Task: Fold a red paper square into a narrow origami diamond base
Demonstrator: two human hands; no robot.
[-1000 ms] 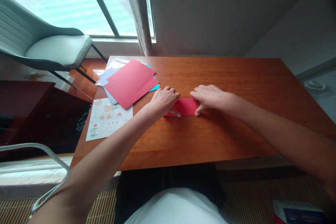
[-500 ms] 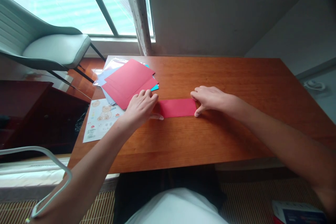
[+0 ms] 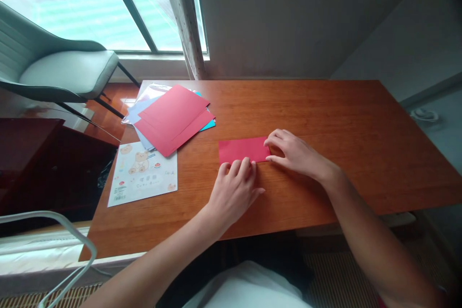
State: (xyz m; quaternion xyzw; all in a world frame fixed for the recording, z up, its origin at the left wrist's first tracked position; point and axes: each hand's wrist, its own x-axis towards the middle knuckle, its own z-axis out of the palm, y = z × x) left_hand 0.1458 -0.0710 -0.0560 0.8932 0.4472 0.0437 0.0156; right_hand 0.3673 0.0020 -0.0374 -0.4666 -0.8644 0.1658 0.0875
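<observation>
A narrow strip of folded red paper [image 3: 241, 149] lies flat on the wooden table in front of me. Along its near edge, my left hand [image 3: 236, 190] has its bent fingertips resting, the thumb held apart to the right. At the right end of the strip, my right hand [image 3: 294, 151] has its fingertips on top and its thumb at the near corner, gripping that end. The undersides of both hands' fingers are hidden.
Left on the table [image 3: 317, 106] is a pile of red sheets [image 3: 173, 118] over blue and clear-wrapped ones. A white bear-printed sheet [image 3: 142, 175] lies nearer. Beyond stands a pale chair [image 3: 68, 70] by the window; a white bent tube [image 3: 68, 224] is at lower left.
My left hand has moved from the strip's left end to its near edge, toward the middle. My right hand stays at the right end. The view has shifted slightly.
</observation>
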